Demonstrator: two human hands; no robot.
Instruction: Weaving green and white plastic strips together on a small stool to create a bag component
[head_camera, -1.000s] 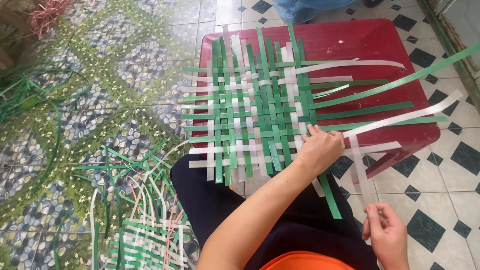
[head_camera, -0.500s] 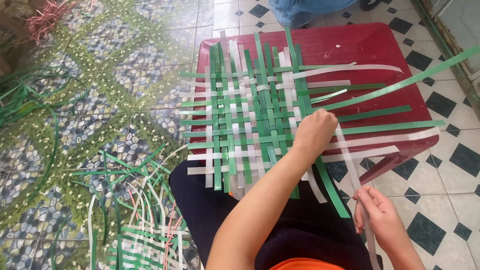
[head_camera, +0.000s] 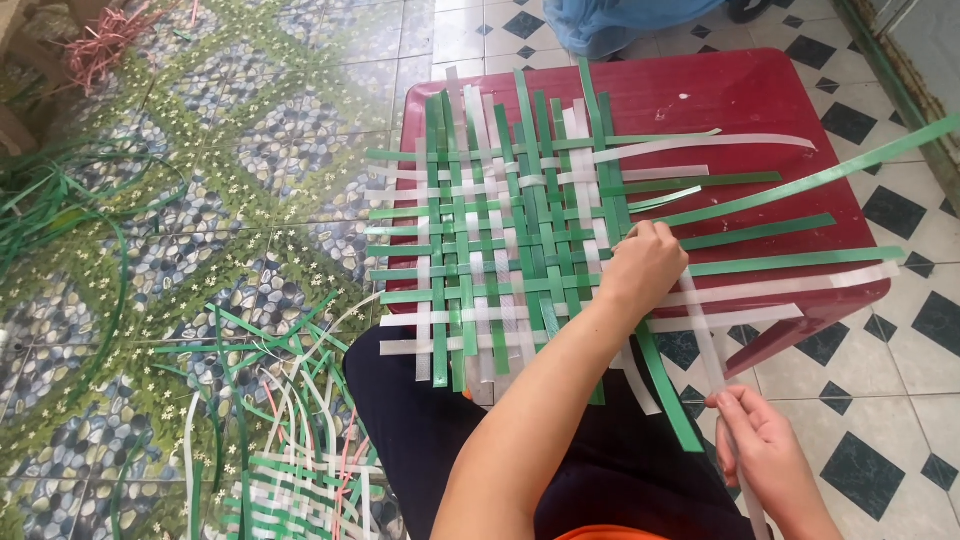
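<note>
Left hand: our left hand (head_camera: 645, 265) rests knuckles-up on the flat woven mat of green and white plastic strips (head_camera: 510, 235), at its right edge; the fingers are curled under, and we cannot tell whether they pinch a strip.
Right hand: our right hand (head_camera: 762, 455) sits low, off the table's near edge, thumb and fingers closed on a long translucent white plastic strip (head_camera: 700, 335).
White strip: it runs from the pinch up and leftward, passing just beside our left hand into the weave.
Mat: we see it lying flat on the low dark red plastic table (head_camera: 760, 100), loose strip ends sticking out on every side.
Table: it stands on white floor tiles with dark diamonds (head_camera: 900, 400).
Left of us: a loose heap of green, white and pink strips (head_camera: 280, 450) lies on the pebble-patterned floor (head_camera: 200, 200).
</note>
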